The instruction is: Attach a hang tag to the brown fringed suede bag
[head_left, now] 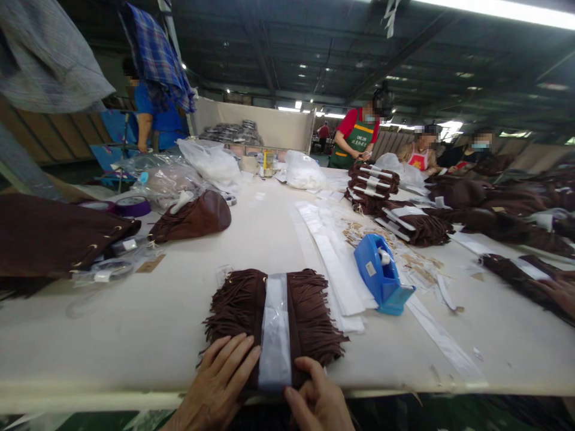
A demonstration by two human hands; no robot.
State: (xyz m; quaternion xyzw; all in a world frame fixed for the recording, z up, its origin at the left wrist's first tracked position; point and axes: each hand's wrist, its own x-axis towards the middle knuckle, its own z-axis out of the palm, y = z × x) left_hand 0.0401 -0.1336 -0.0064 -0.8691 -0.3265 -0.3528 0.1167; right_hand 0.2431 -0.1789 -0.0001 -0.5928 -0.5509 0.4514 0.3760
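A dark brown fringed bag (309,317) lies folded flat near the table's front edge. Around its middle runs a translucent whitish strip (275,329). My left hand (220,380) rests on the bag's near left part, fingers stretched out and flat, just beside the strip. At the near right, my right hand (318,395) has its fingers curled, with thumb and forefinger at the bag's near edge next to the strip. Its other fingers are partly hidden. Right of the bag stands a blue tape dispenser (377,272), beside a stack of long white strips (330,257).
Brown bags (58,233) and a rounded brown pouch (193,218) lie at left, near purple tape rolls (133,206). Wrapped fringed bundles (372,185) are piled at back right. Small tan tags (417,263) are scattered behind the dispenser. A co-worker (357,134) stands across the table (135,335).
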